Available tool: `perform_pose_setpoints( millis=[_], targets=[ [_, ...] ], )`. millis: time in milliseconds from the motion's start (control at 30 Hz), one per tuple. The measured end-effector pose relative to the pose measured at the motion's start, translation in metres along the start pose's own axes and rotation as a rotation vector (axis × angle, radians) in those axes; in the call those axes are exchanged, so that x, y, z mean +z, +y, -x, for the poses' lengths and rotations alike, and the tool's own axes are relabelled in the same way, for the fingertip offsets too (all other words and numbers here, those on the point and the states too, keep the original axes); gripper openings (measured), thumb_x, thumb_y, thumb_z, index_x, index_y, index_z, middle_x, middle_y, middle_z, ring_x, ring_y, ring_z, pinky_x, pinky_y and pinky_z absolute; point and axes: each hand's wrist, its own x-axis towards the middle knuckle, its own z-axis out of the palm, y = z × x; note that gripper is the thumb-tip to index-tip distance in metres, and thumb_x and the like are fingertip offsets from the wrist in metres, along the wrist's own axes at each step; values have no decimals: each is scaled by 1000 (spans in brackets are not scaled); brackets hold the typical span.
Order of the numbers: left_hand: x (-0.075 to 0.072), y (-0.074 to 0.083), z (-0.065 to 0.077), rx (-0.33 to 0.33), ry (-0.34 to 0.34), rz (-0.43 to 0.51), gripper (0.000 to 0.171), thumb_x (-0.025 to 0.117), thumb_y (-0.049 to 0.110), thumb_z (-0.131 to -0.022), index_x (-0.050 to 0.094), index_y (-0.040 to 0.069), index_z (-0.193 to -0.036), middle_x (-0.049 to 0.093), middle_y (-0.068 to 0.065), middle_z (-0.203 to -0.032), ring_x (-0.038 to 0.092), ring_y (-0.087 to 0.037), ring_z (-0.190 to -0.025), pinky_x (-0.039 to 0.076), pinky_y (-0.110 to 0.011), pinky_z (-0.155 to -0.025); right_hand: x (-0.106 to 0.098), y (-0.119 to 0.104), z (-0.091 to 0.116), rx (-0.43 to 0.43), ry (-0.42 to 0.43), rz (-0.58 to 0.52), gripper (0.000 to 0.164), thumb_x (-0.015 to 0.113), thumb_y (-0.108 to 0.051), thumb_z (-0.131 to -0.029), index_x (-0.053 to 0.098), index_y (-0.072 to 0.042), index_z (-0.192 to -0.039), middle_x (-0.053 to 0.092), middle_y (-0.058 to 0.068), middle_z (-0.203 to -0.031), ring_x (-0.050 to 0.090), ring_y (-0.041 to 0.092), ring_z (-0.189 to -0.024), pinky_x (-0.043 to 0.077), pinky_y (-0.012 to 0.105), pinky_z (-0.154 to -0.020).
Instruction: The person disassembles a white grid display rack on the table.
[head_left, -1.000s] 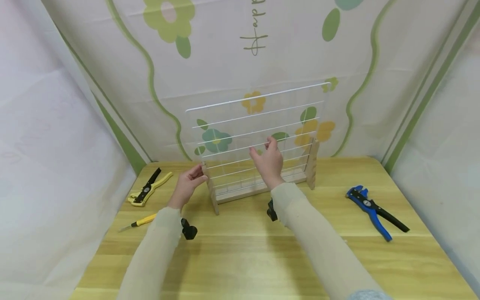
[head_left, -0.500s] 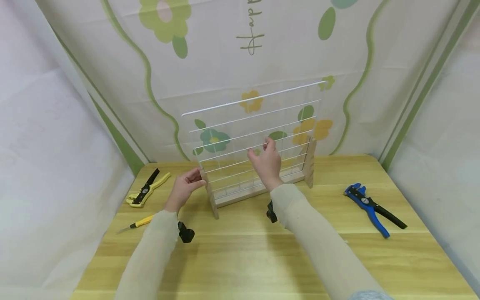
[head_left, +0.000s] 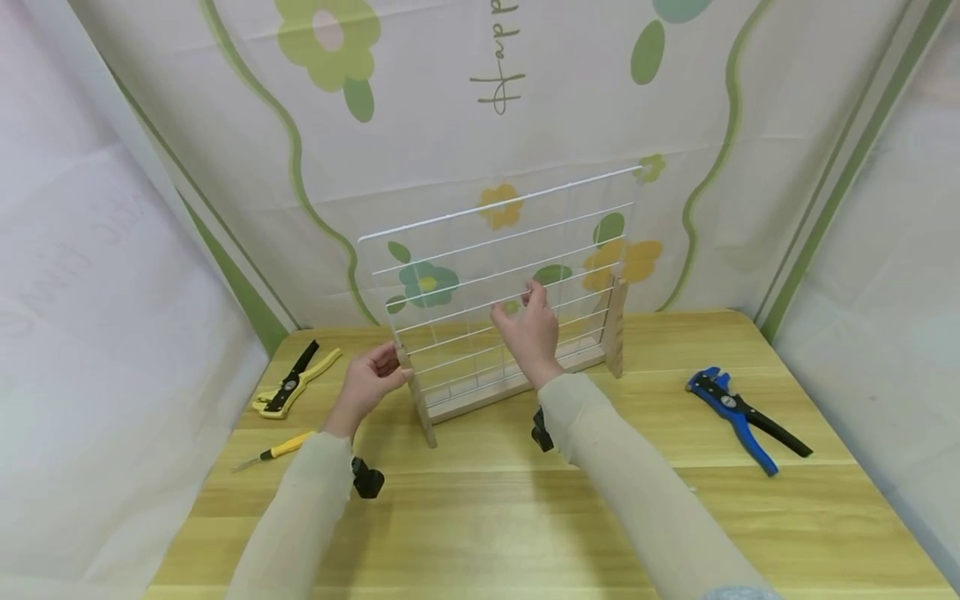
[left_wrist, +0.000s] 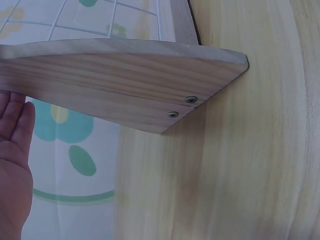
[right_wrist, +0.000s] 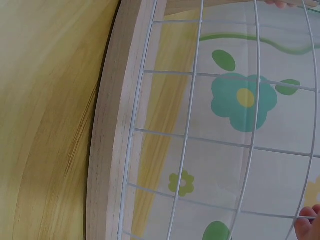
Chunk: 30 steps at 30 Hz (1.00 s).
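Note:
A white wire grid (head_left: 501,204) stands upright in a wooden stand (head_left: 480,398) with a side post at each end. My left hand (head_left: 366,385) grips the upper end of the left post (head_left: 422,408), thumb on the near side. In the left wrist view, the fingers of the left hand (left_wrist: 12,160) reach behind this wooden post (left_wrist: 125,85), which has two metal screws near its foot. My right hand (head_left: 534,337) pinches a wire near the grid's middle between thumb and fingers. Its fingertips (right_wrist: 306,225) show at the edge of the right wrist view.
Yellow-and-black pliers (head_left: 292,385) and a yellow-handled knife (head_left: 285,446) lie left of the stand. Blue-and-black pliers (head_left: 738,410) lie to the right on the wooden table (head_left: 480,525). A flowered cloth (head_left: 435,133) hangs behind.
The left end of the stand has swung a little toward me, carrying the grid's left side and my left hand with it. My right hand keeps its pinch on the wire.

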Motion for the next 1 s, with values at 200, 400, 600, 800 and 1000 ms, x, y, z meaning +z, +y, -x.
perform_pose_setpoints(
  millis=[200,400,600,800,1000],
  targets=[
    [-2,6,-1,-20,-7,-47,47,71,5,-79,52,-4,-121,59,-24,-118,53,-35,-116,43,-42,-96,0,0,2,-14,7,-24,65,66,-32,-80,41,4,-128,61,22,-108,62,36,-90,50,40,-63],
    [-3,3,2,-14,7,-37,42,71,5,-78,53,-2,-114,61,-23,-116,56,-33,-113,46,-38,-93,1,-3,4,-4,-2,-27,65,65,-34,-80,41,3,-128,60,17,-105,62,29,-79,46,35,-56],
    [1,-1,6,41,62,-57,45,73,9,-79,58,0,-120,62,-21,-114,61,-14,-102,48,-24,-87,4,-4,4,-13,12,-18,64,66,-32,-80,41,3,-127,60,15,-104,62,28,-78,46,32,-55],
    [5,0,8,65,106,-5,41,74,9,-78,61,-3,-116,63,-22,-110,60,3,-89,48,-15,-81,6,-4,6,8,2,-36,65,66,-33,-80,41,2,-129,60,15,-106,62,29,-81,45,32,-55],
    [8,14,16,62,111,19,40,71,4,-80,59,-7,-116,63,-23,-110,60,3,-88,48,-13,-78,7,-5,7,-5,11,-38,65,66,-31,-80,41,4,-128,60,16,-106,62,31,-88,48,34,-59]
  ],
)
